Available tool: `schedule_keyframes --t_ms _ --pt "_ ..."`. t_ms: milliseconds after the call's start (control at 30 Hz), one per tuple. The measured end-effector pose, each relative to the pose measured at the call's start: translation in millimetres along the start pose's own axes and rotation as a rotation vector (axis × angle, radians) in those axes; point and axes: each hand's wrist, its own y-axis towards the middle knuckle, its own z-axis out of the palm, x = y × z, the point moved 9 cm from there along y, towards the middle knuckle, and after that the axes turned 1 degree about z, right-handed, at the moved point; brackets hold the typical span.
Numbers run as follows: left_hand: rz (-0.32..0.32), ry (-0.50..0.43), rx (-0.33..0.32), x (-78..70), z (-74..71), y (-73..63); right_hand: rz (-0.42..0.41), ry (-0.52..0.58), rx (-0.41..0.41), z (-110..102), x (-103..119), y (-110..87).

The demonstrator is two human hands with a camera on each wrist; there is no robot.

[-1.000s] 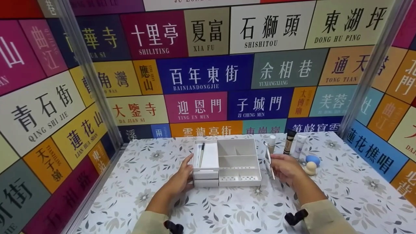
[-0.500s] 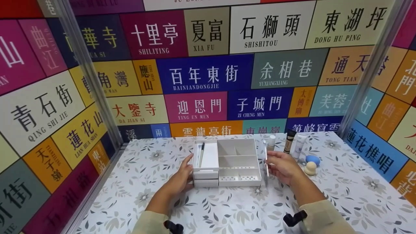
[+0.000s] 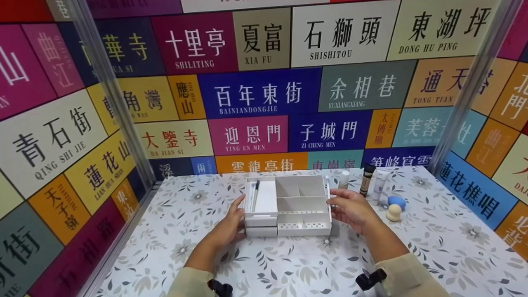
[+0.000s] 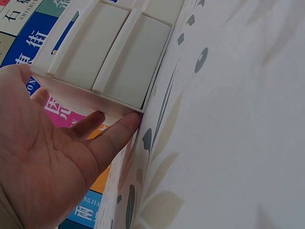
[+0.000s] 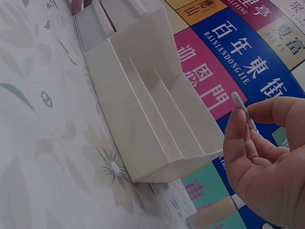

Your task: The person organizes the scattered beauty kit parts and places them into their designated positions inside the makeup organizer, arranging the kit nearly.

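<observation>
Left hand (image 3: pixel 232 222): grip loosely spread, nothing clasped, fingers touching side of smooth, boxy white organizer (image 3: pixel 302 229) on leaf-printed counter (image 3: pixel 288 268). Left wrist view shows raised drawer lips (image 4: pixel 116 51), unclear from head. Slim white stick (image 5: pixel 238 100), rounded tip clear only in right wrist view, just beside organizer's right wall, pinched tight in right hand's (image 3: pixel 352 211) grip. Head view alone: smooth blue sponge (image 3: pixel 397 202), gourd-shaped cream sponge (image 3: pixel 393 213).
</observation>
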Motion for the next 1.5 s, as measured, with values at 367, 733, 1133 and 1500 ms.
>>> schedule_keyframes --t_ms 367,733,1133,1500 --pt "0.001 -0.029 -0.004 0.0 0.3 2.7 -0.020 0.047 0.059 31.2 6.1 -3.2" --pt "-0.014 -0.032 -0.014 0.6 0.9 2.6 -0.033 0.104 0.140 80.4 12.0 8.9" --pt "-0.009 -0.020 -0.011 -1.5 -1.7 0.4 -0.047 0.086 0.150 123.5 29.1 29.3" --pt "-0.030 -0.007 -0.029 0.5 -1.1 1.6 -0.039 0.026 0.152 153.0 36.8 46.7"
